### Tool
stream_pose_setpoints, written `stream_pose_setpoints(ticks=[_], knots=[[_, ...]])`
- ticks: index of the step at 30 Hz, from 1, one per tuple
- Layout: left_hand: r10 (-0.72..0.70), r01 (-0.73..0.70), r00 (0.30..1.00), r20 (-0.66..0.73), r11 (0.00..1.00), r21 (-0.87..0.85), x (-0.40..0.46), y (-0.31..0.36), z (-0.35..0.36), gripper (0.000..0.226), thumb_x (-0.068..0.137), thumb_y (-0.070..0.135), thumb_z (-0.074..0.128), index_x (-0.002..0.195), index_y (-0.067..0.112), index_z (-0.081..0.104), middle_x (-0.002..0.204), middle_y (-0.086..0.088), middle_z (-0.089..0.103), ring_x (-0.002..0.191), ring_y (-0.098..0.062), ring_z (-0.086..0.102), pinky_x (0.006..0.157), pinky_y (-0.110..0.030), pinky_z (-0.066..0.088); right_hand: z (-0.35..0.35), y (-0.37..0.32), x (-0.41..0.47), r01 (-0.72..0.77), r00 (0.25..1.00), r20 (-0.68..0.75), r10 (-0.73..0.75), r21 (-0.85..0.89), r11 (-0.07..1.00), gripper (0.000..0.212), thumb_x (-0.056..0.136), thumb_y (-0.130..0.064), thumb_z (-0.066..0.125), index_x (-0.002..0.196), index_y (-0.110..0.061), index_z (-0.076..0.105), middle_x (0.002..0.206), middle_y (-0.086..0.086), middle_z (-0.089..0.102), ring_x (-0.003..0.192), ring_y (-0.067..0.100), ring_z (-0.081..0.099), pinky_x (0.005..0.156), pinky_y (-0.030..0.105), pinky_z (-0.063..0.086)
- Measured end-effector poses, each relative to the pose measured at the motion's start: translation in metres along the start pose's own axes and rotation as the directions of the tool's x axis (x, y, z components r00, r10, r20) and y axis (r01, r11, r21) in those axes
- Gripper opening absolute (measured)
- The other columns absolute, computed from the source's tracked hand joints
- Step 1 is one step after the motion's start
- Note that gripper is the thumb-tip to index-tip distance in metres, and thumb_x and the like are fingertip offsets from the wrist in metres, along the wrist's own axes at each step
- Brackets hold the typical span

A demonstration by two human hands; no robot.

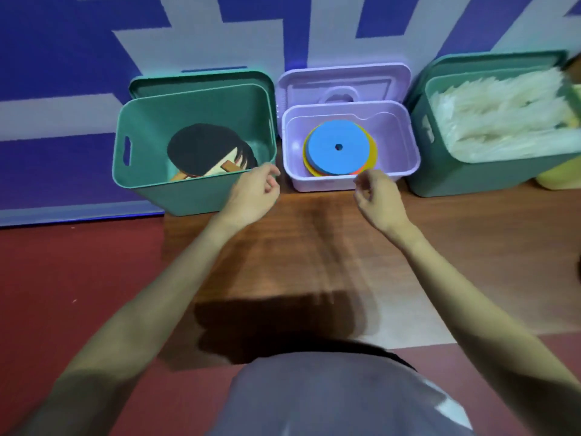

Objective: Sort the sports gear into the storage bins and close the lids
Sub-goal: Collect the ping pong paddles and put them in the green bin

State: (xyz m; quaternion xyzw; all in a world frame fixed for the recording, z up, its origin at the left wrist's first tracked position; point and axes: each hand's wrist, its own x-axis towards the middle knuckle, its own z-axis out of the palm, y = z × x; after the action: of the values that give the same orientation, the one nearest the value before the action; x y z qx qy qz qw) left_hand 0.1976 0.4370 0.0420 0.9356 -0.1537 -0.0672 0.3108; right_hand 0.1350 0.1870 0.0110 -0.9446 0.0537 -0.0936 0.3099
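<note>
Head view is showing my left hand [256,191] and right hand [375,196] hovering loosely curled, gripping nothing, near the purple bin [352,180], whose propped lid [314,83] is risking slamming down crooked.

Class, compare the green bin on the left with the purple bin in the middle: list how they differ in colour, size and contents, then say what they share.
The left green bin is teal and looks larger and deeper; the purple bin is lilac, smaller and shallower. The green bin holds table tennis paddles; the purple bin holds flat discs, a blue one on top. The green bin has a cut-out side handle; none shows on the purple bin's walls. Both stand open against the wall, lids behind them.
</note>
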Motion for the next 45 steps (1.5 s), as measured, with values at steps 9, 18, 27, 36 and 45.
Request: stream_pose_setpoints(ticks=[9,18,27,36,45], knots=[[0.176,-0.202,0.936,0.304,0.978,0.057,0.0,0.121,0.137,0.03,0.085,0.014,0.056,0.115,0.013,0.057,0.1,0.0,0.063,0.094,-0.021,0.061,0.086,-0.039,0.05,-0.079,0.173,-0.116,-0.327,0.945,-0.034,0.325,-0.14,0.935,0.014,0.08,-0.001,0.057,0.094,0.002,0.06,0.089,0.021,0.061,0.089,0.038,0.056,0.075,0.036,0.044],[0.363,-0.449,0.776,0.516,0.892,0.046,-0.001,0.272,0.275,0.033,0.093,0.017,0.053,0.126,0.015,0.052,0.119,-0.003,0.058,0.105,-0.02,0.058,0.09,-0.039,0.05,-0.147,0.297,-0.214,-0.622,0.781,-0.114,0.615,-0.053,0.781,0.021,0.084,-0.006,0.052,0.102,0.004,0.058,0.103,0.023,0.059,0.104,0.039,0.051,0.084,0.041,0.046],[0.441,-0.565,0.638,0.631,0.825,-0.005,-0.008,0.363,0.376,0.032,0.093,0.013,0.052,0.125,0.009,0.052,0.122,-0.009,0.057,0.108,-0.026,0.057,0.09,-0.043,0.048,-0.185,0.379,-0.254,-0.873,0.419,-0.398,0.816,0.072,0.483,0.044,0.083,-0.012,0.057,0.122,0.004,0.044,0.12,0.025,0.046,0.109,0.039,0.041,0.089,0.031,0.026],[0.428,-0.553,0.631,0.647,0.833,-0.013,-0.004,0.383,0.396,0.032,0.093,0.012,0.053,0.125,0.009,0.053,0.122,-0.008,0.058,0.108,-0.024,0.057,0.09,-0.041,0.048,-0.196,0.421,-0.24,-0.95,0.266,-0.282,0.922,0.087,0.301,0.047,0.086,-0.013,0.055,0.124,0.009,0.036,0.124,0.028,0.047,0.114,0.043,0.045,0.093,0.041,0.033],[0.201,-0.26,0.821,0.535,0.965,0.036,0.012,0.331,0.359,0.026,0.093,0.016,0.055,0.119,0.012,0.057,0.111,-0.005,0.063,0.097,-0.017,0.061,0.086,-0.031,0.051,-0.179,0.352,-0.209,-0.776,0.561,-0.131,0.818,0.263,0.574,0.042,0.088,-0.008,0.055,0.117,0.013,0.034,0.119,0.022,0.036,0.109,0.031,0.039,0.081,0.018,0.027]])
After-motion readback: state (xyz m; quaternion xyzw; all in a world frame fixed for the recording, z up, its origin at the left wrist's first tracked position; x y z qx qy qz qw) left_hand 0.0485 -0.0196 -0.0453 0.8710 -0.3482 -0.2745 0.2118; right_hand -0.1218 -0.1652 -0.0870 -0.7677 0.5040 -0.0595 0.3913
